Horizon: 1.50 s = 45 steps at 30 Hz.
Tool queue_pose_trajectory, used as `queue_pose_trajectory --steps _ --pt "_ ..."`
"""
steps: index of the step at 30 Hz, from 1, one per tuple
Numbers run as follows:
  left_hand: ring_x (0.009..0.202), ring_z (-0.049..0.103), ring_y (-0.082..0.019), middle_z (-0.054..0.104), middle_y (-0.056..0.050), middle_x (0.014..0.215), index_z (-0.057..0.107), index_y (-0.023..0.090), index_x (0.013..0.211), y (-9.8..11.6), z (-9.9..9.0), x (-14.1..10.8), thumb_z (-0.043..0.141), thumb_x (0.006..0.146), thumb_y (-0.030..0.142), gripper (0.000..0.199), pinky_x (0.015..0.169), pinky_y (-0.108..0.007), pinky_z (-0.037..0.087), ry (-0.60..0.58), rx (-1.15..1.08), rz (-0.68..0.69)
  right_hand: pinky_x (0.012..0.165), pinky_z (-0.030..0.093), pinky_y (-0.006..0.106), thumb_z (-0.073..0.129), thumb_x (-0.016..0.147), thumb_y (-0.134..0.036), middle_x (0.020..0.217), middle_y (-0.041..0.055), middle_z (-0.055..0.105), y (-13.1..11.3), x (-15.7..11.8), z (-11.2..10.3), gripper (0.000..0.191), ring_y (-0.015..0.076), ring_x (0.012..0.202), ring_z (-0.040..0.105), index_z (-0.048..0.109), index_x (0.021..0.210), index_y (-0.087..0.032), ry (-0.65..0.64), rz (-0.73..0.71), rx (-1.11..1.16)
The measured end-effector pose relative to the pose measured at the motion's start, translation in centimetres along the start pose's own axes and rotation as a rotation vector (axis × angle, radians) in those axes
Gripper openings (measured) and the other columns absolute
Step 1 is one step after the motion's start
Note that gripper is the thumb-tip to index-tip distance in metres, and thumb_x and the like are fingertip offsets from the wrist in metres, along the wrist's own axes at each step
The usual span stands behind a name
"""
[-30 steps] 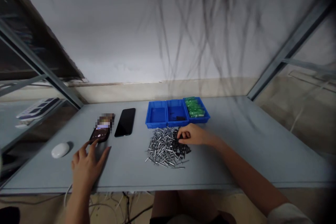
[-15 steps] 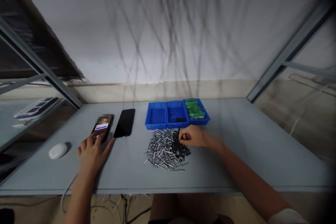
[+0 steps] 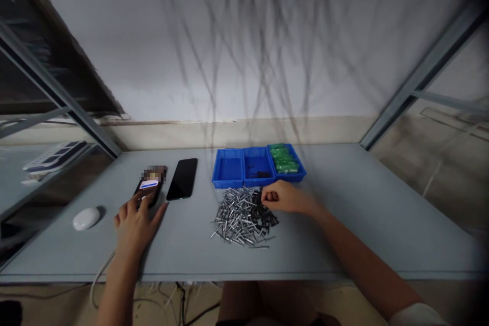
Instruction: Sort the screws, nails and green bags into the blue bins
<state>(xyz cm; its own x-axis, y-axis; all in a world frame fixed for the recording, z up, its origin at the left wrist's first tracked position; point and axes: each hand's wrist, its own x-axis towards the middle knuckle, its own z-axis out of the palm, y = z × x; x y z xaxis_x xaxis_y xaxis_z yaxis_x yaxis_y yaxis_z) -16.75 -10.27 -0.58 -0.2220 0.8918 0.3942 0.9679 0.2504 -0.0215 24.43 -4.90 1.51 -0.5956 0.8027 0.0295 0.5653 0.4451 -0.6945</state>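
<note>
My left hand [image 3: 134, 224] lies with its fingers spread, the fingertips on the lower part of a lit phone [image 3: 150, 191]. At the right side of a heap of small silver metal pins [image 3: 237, 216], my right hand [image 3: 281, 195] is closed, thumb and fingers pressed together. Whatever it may hold is hidden. Small dark pieces [image 3: 268, 220], perhaps screws, lie under and beside that hand, mixed into the heap's right edge. Just behind stand joined blue bins: the left bin [image 3: 228, 183], the middle bin [image 3: 259, 182] with a few dark pieces, and the right bin [image 3: 302, 169] with green packets [image 3: 283, 158].
A second phone [image 3: 182, 178], its screen dark, lies right of the lit one. A white mouse-like object [image 3: 86, 219] rests at the left. A pale cable [image 3: 100, 276] hangs over the front edge. Grey metal posts [image 3: 393, 107] flank the table, and a wall rises behind.
The whole view has shifted very slightly. Both hands keep nearly the same place and shape; the heap and bins look unchanged.
</note>
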Motion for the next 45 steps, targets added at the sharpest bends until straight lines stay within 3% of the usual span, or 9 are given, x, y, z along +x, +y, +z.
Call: queue_pose_trajectory --steps 14,27,37,45 --pt "0.119 0.046 -0.038 0.051 -0.018 0.134 0.06 0.015 0.124 -0.4 0.1 -0.2 0.045 0.089 0.051 0.053 0.095 -0.051 0.04 0.004 -0.047 -0.009 0.052 0.04 0.022 0.065 0.076 -0.025 0.061 -0.0016 0.059 0.3 0.3 -0.6 0.008 0.0107 0.055 0.052 0.068 0.075 -0.018 0.28 0.077 0.293" --pt "0.124 0.041 -0.041 0.046 -0.019 0.137 0.056 0.016 0.13 -0.7 0.6 -0.3 0.042 0.088 0.054 0.059 0.098 -0.056 0.037 -0.065 -0.077 -0.061 0.04 0.041 0.021 0.073 0.07 -0.04 0.067 0.0026 0.069 0.8 0.6 -1.1 0.024 0.0081 0.043 0.052 0.064 0.073 -0.017 0.363 0.073 0.644" --pt "0.124 0.041 -0.042 0.043 -0.019 0.141 0.058 0.019 0.13 -1.1 1.2 -0.3 0.042 0.089 0.056 0.058 0.097 -0.058 0.037 -0.021 -0.063 -0.035 0.04 0.041 0.022 0.074 0.069 -0.04 0.072 0.0036 0.073 1.0 0.8 -1.2 0.024 0.008 0.042 0.052 0.063 0.073 -0.019 0.451 0.064 0.711" --pt "0.129 0.039 -0.04 0.042 -0.021 0.144 0.044 0.019 0.142 -0.7 0.6 -0.7 0.047 0.089 0.053 0.063 0.1 -0.058 0.034 0.071 -0.146 -0.036 0.04 0.039 0.022 0.073 0.069 -0.042 0.07 0.0034 0.071 1.0 1.0 -1.1 0.026 0.0088 0.042 0.052 0.063 0.075 -0.019 0.496 0.109 0.645"
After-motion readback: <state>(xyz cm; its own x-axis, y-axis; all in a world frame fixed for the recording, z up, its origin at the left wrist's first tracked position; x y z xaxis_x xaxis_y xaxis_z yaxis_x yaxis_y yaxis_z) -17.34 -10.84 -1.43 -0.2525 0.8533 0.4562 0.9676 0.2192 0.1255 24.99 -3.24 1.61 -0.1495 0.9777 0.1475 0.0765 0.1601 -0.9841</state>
